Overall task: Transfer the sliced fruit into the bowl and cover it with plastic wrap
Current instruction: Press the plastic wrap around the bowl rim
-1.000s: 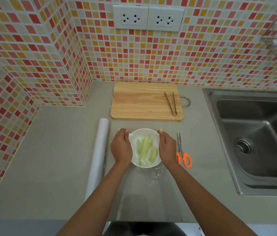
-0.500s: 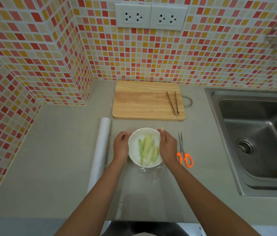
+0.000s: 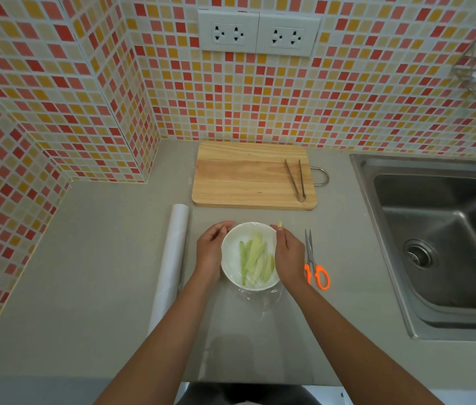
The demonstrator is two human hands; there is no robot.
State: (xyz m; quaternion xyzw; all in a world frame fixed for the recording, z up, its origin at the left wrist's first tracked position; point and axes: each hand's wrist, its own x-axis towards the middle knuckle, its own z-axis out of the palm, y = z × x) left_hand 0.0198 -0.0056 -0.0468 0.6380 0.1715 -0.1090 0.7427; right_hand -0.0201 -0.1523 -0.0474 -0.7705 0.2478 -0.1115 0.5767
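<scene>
A white bowl (image 3: 232,239) stands on the grey counter, holding several pale green fruit slices (image 3: 255,258). Clear plastic wrap is stretched over its top, and a loose flap of wrap (image 3: 261,301) lies crumpled on the counter at the bowl's near side. My left hand (image 3: 209,252) cups the bowl's left side, fingers curved round it toward the far rim. My right hand (image 3: 289,255) cups the right side the same way, pressing the wrap against the wall.
A roll of plastic wrap (image 3: 172,264) lies left of the bowl. Orange-handled scissors (image 3: 315,267) lie to its right. Behind it is a wooden cutting board (image 3: 245,176) with metal tongs (image 3: 296,179). A steel sink (image 3: 450,244) fills the right side.
My left hand slid off the bowl's top down onto its left side. Both hands now hug the sides with the wrap drawn tighter over the rim.
</scene>
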